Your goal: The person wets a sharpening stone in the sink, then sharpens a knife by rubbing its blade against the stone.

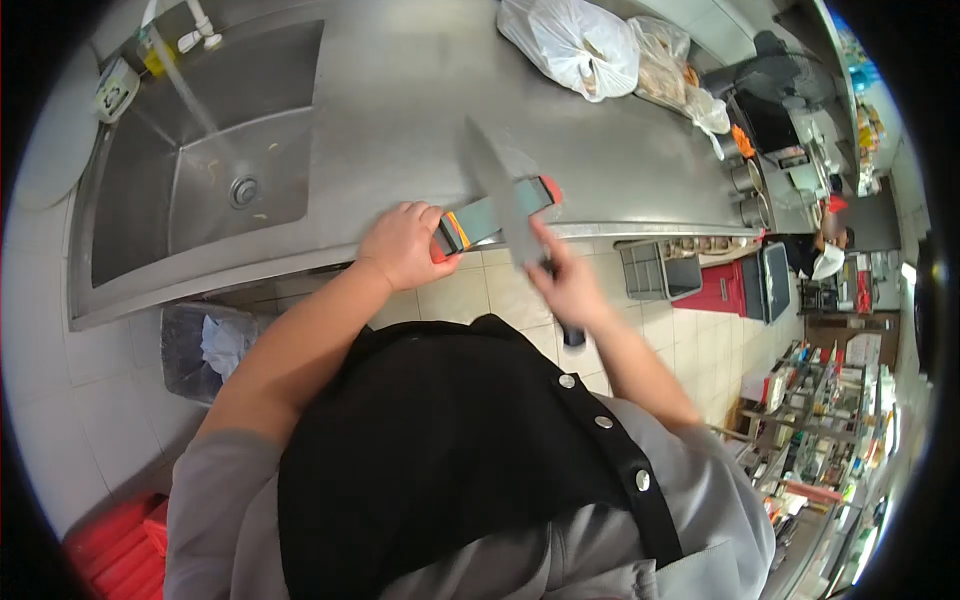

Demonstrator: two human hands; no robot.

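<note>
A large kitchen knife (502,195) lies across a grey-green sharpening stone (478,220), its blade slightly blurred and its tip pointing away from me. My right hand (568,285) grips the knife's black handle near the heel of the blade. The stone sits in a holder with red ends, at the front edge of the steel counter (400,110). At the left end, my left hand (402,246) is closed on the stone's holder, fingers partly hiding the red end.
On the left, water runs from a tap into a steel sink (240,140). White plastic bags (575,45) stand at the counter's back. Below are a lined bin (205,350) and a grey crate (655,270). Another person (825,250) is far right.
</note>
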